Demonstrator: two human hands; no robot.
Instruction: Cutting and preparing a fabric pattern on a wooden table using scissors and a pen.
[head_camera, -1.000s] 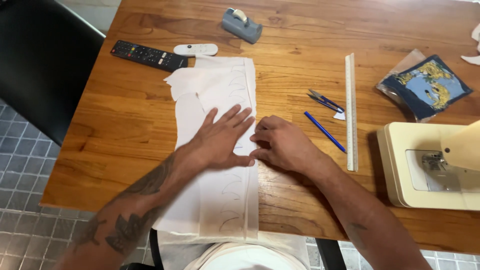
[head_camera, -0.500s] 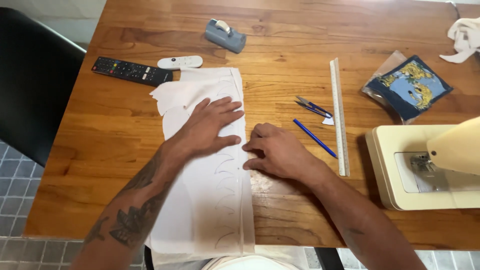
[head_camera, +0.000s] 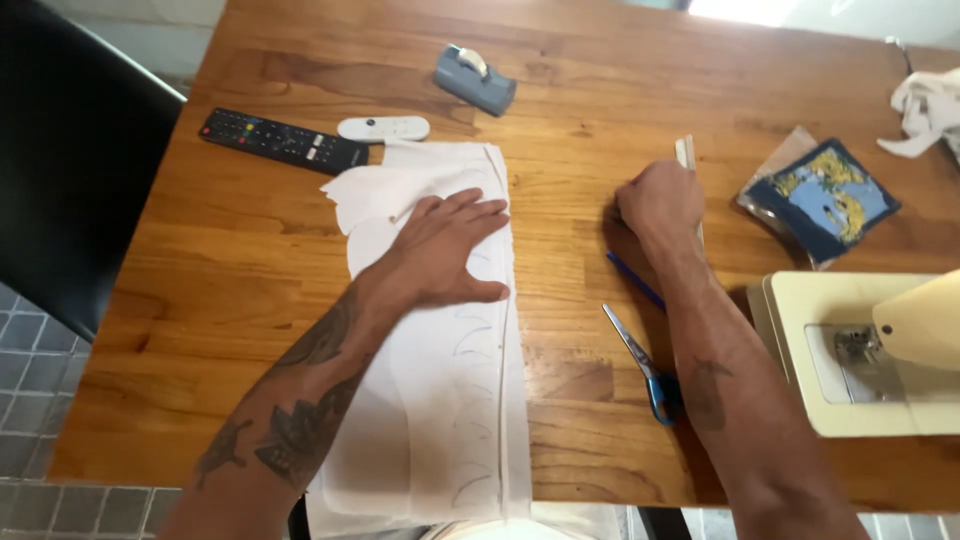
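My left hand (head_camera: 443, 250) lies flat, fingers spread, on a long strip of white fabric and paper pattern (head_camera: 450, 400) that runs down the wooden table (head_camera: 230, 260) toward me. My right hand (head_camera: 660, 205) has reached to the right and is closed around a long pale ruler (head_camera: 685, 152), whose far end sticks out above my knuckles. A blue pen (head_camera: 632, 278) lies just under my right wrist. Scissors with blue handles (head_camera: 640, 362) lie beside my right forearm.
A black remote (head_camera: 280, 141), a small white remote (head_camera: 383, 128) and a grey tape dispenser (head_camera: 474, 79) lie at the far side. A blue patterned pouch (head_camera: 825, 200), white cloth (head_camera: 925, 110) and a cream sewing machine (head_camera: 850, 360) are at right. A black chair (head_camera: 70, 170) stands left.
My right hand has left the fabric and moved right to grasp the ruler. My left hand stays pressed on the fabric. The camera has shifted, showing the scissors.
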